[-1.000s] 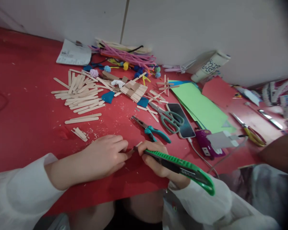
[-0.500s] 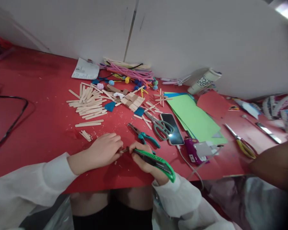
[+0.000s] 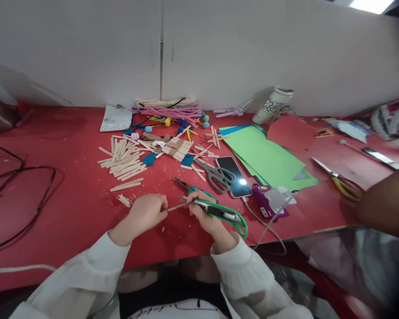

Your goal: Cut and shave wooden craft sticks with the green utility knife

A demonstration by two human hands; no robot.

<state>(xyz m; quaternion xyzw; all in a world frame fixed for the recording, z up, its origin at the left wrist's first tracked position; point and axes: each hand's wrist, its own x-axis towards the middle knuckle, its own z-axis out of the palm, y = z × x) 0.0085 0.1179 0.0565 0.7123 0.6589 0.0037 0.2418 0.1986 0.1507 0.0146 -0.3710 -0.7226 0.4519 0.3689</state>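
Observation:
My left hand (image 3: pixel 148 214) is closed in a pinch on a thin wooden craft stick (image 3: pixel 176 207), which points right toward the knife. In my right hand (image 3: pixel 204 213) is a green utility knife (image 3: pixel 224 213), its handle slanting down to the right past my wrist. The blade tip is close to the stick's right end; I cannot tell whether they touch. Just behind my right hand lie teal-handled pliers (image 3: pixel 184 184), partly hidden by the fingers. A few short cut stick pieces (image 3: pixel 123 200) rest beside my left hand.
Loose craft sticks (image 3: pixel 124 159) are piled back left, near a joined stick panel (image 3: pixel 177 148). Grey-handled scissors (image 3: pixel 219 177) lie against a phone (image 3: pixel 234 175). Green paper (image 3: pixel 262 155), a purple box (image 3: pixel 267 201) and a white cable (image 3: pixel 262 223) are to the right. Another person's arm (image 3: pixel 385 204) reaches in at the right edge.
The camera view has tilted up and shifted. My hands are slightly farther apart, showing more of the stick, and the knife lies flatter. Both hands keep their hold.

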